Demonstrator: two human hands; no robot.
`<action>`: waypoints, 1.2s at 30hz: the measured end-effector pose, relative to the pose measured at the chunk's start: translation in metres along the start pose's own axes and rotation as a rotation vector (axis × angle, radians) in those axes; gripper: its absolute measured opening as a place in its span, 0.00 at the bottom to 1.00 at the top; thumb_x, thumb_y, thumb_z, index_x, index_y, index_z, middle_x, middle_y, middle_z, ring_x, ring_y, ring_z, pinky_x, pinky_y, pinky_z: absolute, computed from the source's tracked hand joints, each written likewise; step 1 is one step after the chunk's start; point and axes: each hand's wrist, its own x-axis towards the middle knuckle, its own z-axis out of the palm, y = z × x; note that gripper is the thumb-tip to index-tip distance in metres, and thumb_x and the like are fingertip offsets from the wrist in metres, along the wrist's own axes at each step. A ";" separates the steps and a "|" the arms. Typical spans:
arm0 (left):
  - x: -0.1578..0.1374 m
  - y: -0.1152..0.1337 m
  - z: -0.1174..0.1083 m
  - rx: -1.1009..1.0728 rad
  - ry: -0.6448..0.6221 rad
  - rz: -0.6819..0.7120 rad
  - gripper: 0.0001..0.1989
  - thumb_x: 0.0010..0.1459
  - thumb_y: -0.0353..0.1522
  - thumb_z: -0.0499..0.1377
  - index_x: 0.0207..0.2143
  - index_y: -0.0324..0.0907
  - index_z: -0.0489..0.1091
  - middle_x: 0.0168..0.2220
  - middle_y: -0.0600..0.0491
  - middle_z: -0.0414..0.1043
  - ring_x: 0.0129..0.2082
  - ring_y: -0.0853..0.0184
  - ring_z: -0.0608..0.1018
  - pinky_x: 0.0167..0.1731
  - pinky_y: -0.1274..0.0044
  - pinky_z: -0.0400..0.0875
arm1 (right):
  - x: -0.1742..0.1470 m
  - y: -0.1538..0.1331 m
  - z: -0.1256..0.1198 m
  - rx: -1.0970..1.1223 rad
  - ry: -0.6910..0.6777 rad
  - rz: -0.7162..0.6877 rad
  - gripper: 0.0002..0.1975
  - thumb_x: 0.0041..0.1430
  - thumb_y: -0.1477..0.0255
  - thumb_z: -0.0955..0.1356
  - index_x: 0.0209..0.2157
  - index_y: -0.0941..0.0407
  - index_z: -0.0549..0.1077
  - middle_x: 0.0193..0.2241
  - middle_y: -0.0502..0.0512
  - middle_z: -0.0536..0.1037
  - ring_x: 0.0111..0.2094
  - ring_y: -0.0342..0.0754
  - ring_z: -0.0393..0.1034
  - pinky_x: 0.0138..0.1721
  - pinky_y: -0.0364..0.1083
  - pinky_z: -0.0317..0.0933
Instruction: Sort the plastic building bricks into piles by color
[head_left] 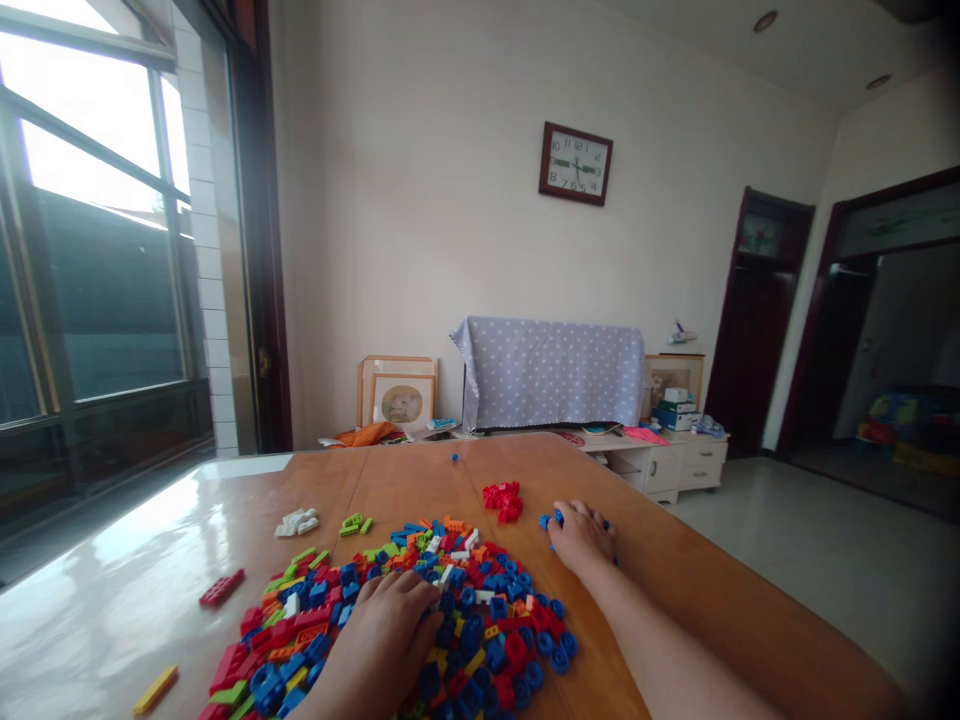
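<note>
A big mixed heap of plastic toy bricks (315, 634) in red, blue, green, orange, yellow and white covers the near part of the wooden table. My left hand (394, 632) rests palm down on the middle of this heap, its fingers stretched forward and the thumb apart; what lies under the palm is hidden. To the right of the heap, my right hand (582, 535) is cupped over small blue toy bricks (545, 521), which peek out around its fingers. Just left of that hand sits a small cluster of red bricks (502, 501).
White bricks (297, 522) and green bricks (355, 524) form small groups on the wooden table (720, 600). A red brick (222, 587) and a yellow brick (156, 690) lie apart at left. One blue piece (454, 458) is near the far edge. Behind stands a white cabinet (679, 467).
</note>
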 end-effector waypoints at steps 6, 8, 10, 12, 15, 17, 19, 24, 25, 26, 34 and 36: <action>0.000 -0.001 0.002 -0.003 -0.002 0.003 0.15 0.69 0.38 0.51 0.43 0.48 0.78 0.42 0.48 0.76 0.46 0.57 0.75 0.48 0.66 0.66 | 0.011 0.010 0.003 -0.002 0.011 0.029 0.22 0.66 0.59 0.60 0.58 0.43 0.73 0.60 0.59 0.72 0.59 0.61 0.63 0.57 0.64 0.53; 0.000 -0.002 0.002 -0.002 0.001 0.008 0.15 0.69 0.38 0.51 0.43 0.48 0.77 0.42 0.48 0.76 0.46 0.57 0.75 0.48 0.66 0.65 | 0.014 0.013 0.004 -0.006 0.015 0.045 0.22 0.67 0.59 0.59 0.58 0.43 0.73 0.60 0.59 0.72 0.60 0.61 0.63 0.58 0.64 0.52; 0.000 -0.002 0.003 0.001 -0.001 0.007 0.15 0.69 0.38 0.51 0.44 0.48 0.77 0.43 0.48 0.76 0.46 0.57 0.75 0.48 0.66 0.65 | 0.015 0.015 0.005 -0.012 0.019 0.055 0.23 0.68 0.58 0.58 0.59 0.43 0.72 0.61 0.59 0.71 0.63 0.62 0.60 0.60 0.65 0.50; 0.001 -0.002 0.002 0.004 -0.004 0.004 0.15 0.69 0.38 0.51 0.44 0.48 0.78 0.43 0.48 0.76 0.46 0.56 0.75 0.48 0.66 0.66 | 0.014 0.016 0.006 -0.020 0.022 0.057 0.25 0.69 0.56 0.57 0.60 0.43 0.72 0.64 0.58 0.69 0.66 0.64 0.56 0.62 0.68 0.45; 0.001 -0.001 0.001 0.005 -0.007 0.001 0.15 0.69 0.39 0.51 0.44 0.48 0.78 0.42 0.48 0.76 0.46 0.56 0.75 0.47 0.66 0.66 | 0.012 0.015 0.008 -0.031 0.024 0.057 0.28 0.69 0.51 0.55 0.63 0.42 0.69 0.67 0.57 0.65 0.69 0.66 0.49 0.64 0.73 0.38; 0.001 0.001 0.000 0.005 -0.012 -0.003 0.15 0.69 0.39 0.51 0.44 0.48 0.78 0.43 0.48 0.76 0.46 0.56 0.75 0.48 0.66 0.66 | 0.011 0.015 0.007 -0.034 0.015 0.059 0.29 0.68 0.50 0.54 0.64 0.42 0.68 0.69 0.57 0.63 0.70 0.67 0.48 0.64 0.75 0.34; 0.000 0.002 -0.002 0.002 -0.015 -0.006 0.15 0.69 0.38 0.51 0.44 0.48 0.78 0.43 0.48 0.76 0.47 0.55 0.75 0.48 0.66 0.66 | 0.010 0.015 0.006 -0.030 0.006 0.059 0.30 0.69 0.50 0.54 0.64 0.42 0.68 0.69 0.57 0.63 0.70 0.66 0.47 0.64 0.76 0.32; 0.000 0.004 -0.003 0.001 -0.026 -0.011 0.15 0.69 0.38 0.51 0.45 0.48 0.78 0.44 0.48 0.77 0.48 0.55 0.76 0.49 0.65 0.65 | 0.008 0.015 0.003 0.000 0.054 0.045 0.29 0.70 0.51 0.54 0.63 0.44 0.69 0.68 0.57 0.64 0.70 0.63 0.50 0.65 0.75 0.32; 0.000 0.004 -0.003 0.001 -0.031 -0.011 0.15 0.69 0.38 0.51 0.45 0.48 0.78 0.44 0.48 0.77 0.48 0.55 0.76 0.49 0.65 0.65 | 0.007 0.015 0.003 0.002 0.064 0.042 0.28 0.70 0.52 0.54 0.63 0.44 0.69 0.68 0.57 0.64 0.69 0.63 0.51 0.65 0.75 0.33; 0.000 0.003 -0.003 0.001 -0.034 -0.011 0.15 0.69 0.38 0.51 0.45 0.48 0.78 0.43 0.48 0.77 0.48 0.55 0.76 0.49 0.65 0.65 | 0.007 0.015 0.002 0.003 0.070 0.039 0.28 0.70 0.53 0.54 0.63 0.44 0.70 0.68 0.58 0.65 0.69 0.63 0.52 0.65 0.75 0.33; 0.000 0.006 -0.005 -0.014 -0.021 -0.002 0.16 0.69 0.38 0.51 0.43 0.47 0.78 0.43 0.47 0.77 0.46 0.56 0.76 0.48 0.67 0.66 | 0.001 0.009 -0.005 -0.003 0.078 -0.018 0.27 0.71 0.55 0.55 0.63 0.46 0.70 0.68 0.58 0.65 0.70 0.62 0.51 0.66 0.75 0.31; 0.000 0.006 -0.005 -0.016 -0.020 0.000 0.16 0.69 0.38 0.51 0.43 0.47 0.78 0.43 0.47 0.77 0.46 0.56 0.76 0.48 0.67 0.66 | -0.004 0.003 -0.008 -0.018 0.078 -0.097 0.26 0.71 0.56 0.56 0.64 0.44 0.69 0.69 0.56 0.63 0.72 0.62 0.45 0.66 0.75 0.26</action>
